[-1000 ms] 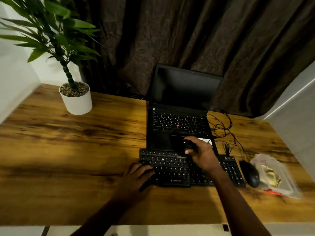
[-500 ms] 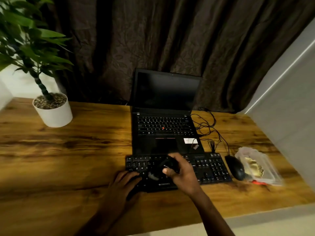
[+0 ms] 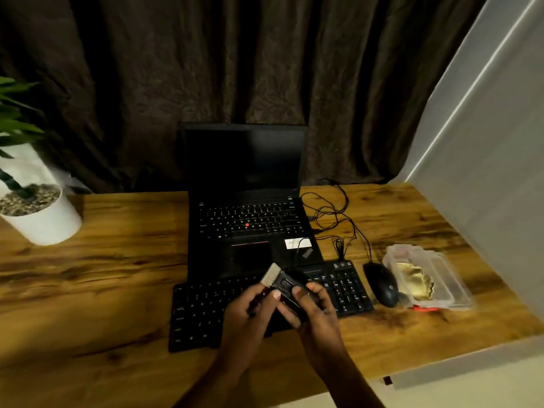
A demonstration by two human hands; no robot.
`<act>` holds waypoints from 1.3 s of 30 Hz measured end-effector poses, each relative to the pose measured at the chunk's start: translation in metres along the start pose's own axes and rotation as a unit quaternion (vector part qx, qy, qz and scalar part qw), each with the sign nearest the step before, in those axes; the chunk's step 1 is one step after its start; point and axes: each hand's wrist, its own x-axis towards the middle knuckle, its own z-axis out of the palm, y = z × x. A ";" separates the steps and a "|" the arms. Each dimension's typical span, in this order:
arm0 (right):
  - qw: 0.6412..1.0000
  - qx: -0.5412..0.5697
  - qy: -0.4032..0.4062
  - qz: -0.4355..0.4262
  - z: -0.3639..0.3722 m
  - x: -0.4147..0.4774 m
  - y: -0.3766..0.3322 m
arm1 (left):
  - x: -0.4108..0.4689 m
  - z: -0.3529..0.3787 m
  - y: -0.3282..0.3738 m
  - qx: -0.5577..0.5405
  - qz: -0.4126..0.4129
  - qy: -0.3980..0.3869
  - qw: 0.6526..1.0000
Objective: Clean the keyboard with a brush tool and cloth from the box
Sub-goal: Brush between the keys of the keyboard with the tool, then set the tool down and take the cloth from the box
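A black external keyboard (image 3: 203, 313) lies on the wooden desk in front of an open black laptop (image 3: 250, 225). Above the keyboard's middle I hold a black brush tool (image 3: 284, 282) with a pale, toothed head pointing up and left. My right hand (image 3: 315, 307) grips its body. My left hand (image 3: 250, 310) pinches it near the head. A clear plastic box (image 3: 441, 278) with a yellow cloth (image 3: 413, 279) inside sits at the right of the desk.
A black mouse (image 3: 381, 282) lies between keyboard and box, its cable (image 3: 332, 213) tangled beside the laptop. A white plant pot (image 3: 41, 216) stands at the far left. A dark curtain hangs behind; a pale wall panel bounds the right side.
My right hand has lifted the brush tool off the keys, and my left hand has left the keyboard's edge and taken hold of the tool. The view has shifted right.
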 end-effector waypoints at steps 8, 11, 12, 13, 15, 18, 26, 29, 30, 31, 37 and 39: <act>0.995 -0.096 0.004 -0.008 -0.057 0.001 -0.042 | 0.004 0.068 0.026 -0.058 0.008 -0.055 0.997; 0.987 -0.158 -0.009 -0.022 -0.074 0.003 -0.060 | 0.003 0.092 0.027 -0.048 -0.004 -0.066 0.997; 0.985 -0.171 -0.016 -0.022 -0.081 0.003 -0.066 | 0.004 0.100 0.028 -0.044 -0.006 -0.067 0.997; 0.984 -0.177 -0.017 -0.019 -0.086 0.003 -0.071 | 0.005 0.107 0.028 -0.039 -0.004 -0.071 0.997; 0.983 -0.182 -0.007 -0.014 -0.096 0.002 -0.079 | 0.007 0.120 0.030 -0.034 -0.011 -0.082 0.996; 0.987 -0.163 0.008 -0.004 -0.113 0.001 -0.082 | 0.006 0.143 0.031 -0.051 -0.039 -0.083 0.995; 0.996 -0.075 0.023 0.048 -0.150 0.007 -0.090 | 0.006 0.183 0.019 -0.050 -0.101 -0.101 0.988; 0.993 -0.082 0.039 0.072 -0.163 0.011 -0.093 | 0.008 0.196 0.018 -0.059 -0.117 -0.105 0.986; 0.992 -0.093 0.039 0.077 -0.169 0.012 -0.093 | 0.009 0.200 0.017 -0.063 -0.129 -0.102 0.984; 0.990 -0.115 0.039 0.077 -0.174 0.012 -0.094 | 0.010 0.203 0.015 -0.065 -0.140 -0.102 0.983; 0.901 -0.420 0.019 -0.107 -0.205 0.011 -0.089 | 0.015 0.221 0.006 0.000 -0.134 -0.102 0.986; 0.851 -0.499 0.041 -0.156 -0.216 0.015 -0.080 | 0.015 0.226 0.003 0.054 -0.095 -0.093 0.990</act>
